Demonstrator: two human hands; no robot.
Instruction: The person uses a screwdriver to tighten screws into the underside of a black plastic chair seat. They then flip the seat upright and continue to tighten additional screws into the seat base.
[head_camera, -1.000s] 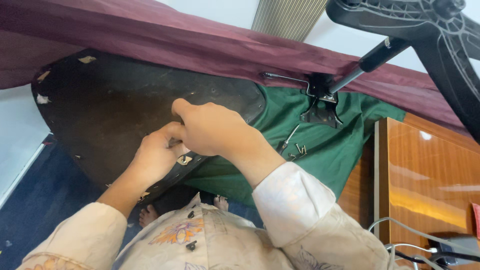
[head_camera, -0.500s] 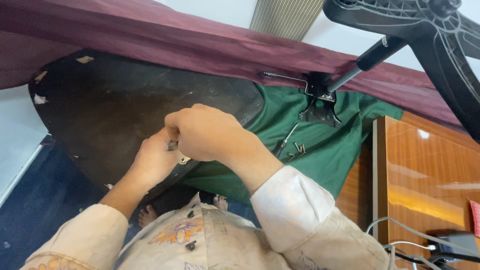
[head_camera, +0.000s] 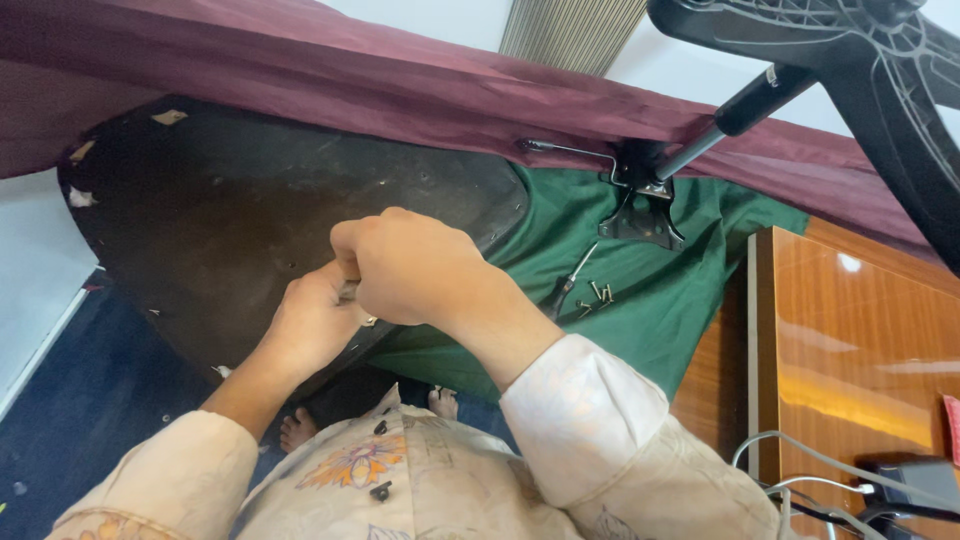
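We see both hands closed together at the near edge of the dark seat bottom. The right hand has its grip curled shut around a small metal piece, mostly hidden; the left hand pinches beneath it, though what it holds we cannot tell. The seat bottom looks stiff and heavy, best held by its rim. Loose screws lie on the green cloth at three o'clock. No labels show.
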